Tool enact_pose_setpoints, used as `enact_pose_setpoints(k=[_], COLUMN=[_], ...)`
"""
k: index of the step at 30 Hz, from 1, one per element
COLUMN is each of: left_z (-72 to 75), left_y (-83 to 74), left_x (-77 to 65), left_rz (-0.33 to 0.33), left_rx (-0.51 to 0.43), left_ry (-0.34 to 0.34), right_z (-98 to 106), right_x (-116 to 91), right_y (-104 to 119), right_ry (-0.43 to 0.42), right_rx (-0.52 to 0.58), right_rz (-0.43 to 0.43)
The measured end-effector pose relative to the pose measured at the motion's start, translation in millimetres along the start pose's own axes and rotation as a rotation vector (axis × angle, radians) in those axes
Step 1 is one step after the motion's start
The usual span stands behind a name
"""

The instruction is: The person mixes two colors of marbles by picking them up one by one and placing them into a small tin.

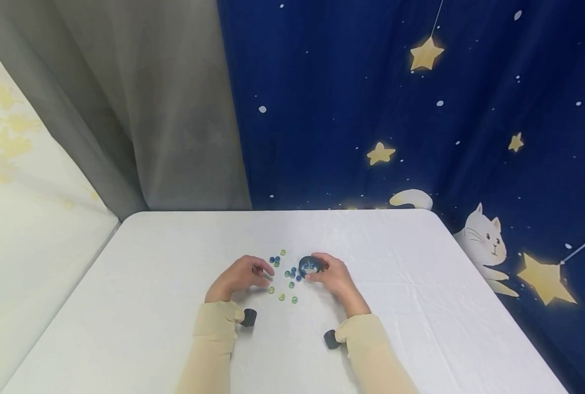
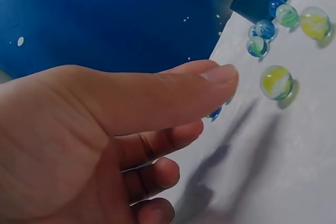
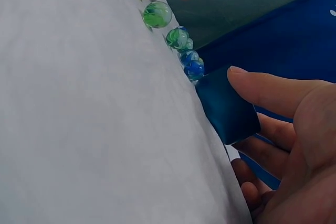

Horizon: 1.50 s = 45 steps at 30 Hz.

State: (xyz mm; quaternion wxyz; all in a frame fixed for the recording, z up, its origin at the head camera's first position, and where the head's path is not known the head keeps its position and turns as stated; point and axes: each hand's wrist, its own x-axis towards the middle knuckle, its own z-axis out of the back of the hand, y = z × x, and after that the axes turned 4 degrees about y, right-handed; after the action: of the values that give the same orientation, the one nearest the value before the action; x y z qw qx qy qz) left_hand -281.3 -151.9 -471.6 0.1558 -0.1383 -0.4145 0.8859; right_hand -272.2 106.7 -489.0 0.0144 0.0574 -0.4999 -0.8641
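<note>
My right hand (image 1: 334, 275) holds a small round dark-blue tin (image 1: 308, 265) by its sides, thumb in front and fingers behind. The tin stands on the white table, its top patterned; in the right wrist view its smooth teal side (image 3: 228, 106) shows. Just left of it lie several glass marbles (image 1: 291, 285), blue, green and yellow. My left hand (image 1: 243, 273) hovers at the left of the marbles, fingers loosely bent, nothing visible between them. A yellow marble (image 2: 276, 83) lies close to its thumb tip in the left wrist view; the thumb partly hides a blue one.
The white table (image 1: 125, 306) carries the marbles in a loose scatter near its middle. Past its far edge hang a grey curtain (image 1: 184, 109) and a blue curtain (image 1: 322, 109) with stars. Each wrist wears a black camera piece (image 1: 249, 317).
</note>
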Motion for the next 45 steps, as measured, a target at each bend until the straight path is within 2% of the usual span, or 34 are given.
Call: enact_pose_setpoints(k=[6,15,34,45], left_z=[-3.0,-8.4,-8.5,-5.1], left_y=[3.8,3.8,3.1,4.9], left_x=[2.3,1.8,2.1,1.8], left_rz=[-0.008,0.0,0.016,-0.019], left_rx=[0.004,0.03,0.056,0.024], left_ry=[0.053,0.086,0.09,0.085], right_z=[-0.1,-0.5,-1.1,-0.5], right_x=[1.2,0.7,0.9,0.2], right_y=[-0.8,-0.9,-0.7,2.0], right_ry=[0.003,-0.003,-0.01,-0.012], right_rx=[0.001,0.009,0.014,0.016], right_rz=[0.015,0.023,-0.007,-0.006])
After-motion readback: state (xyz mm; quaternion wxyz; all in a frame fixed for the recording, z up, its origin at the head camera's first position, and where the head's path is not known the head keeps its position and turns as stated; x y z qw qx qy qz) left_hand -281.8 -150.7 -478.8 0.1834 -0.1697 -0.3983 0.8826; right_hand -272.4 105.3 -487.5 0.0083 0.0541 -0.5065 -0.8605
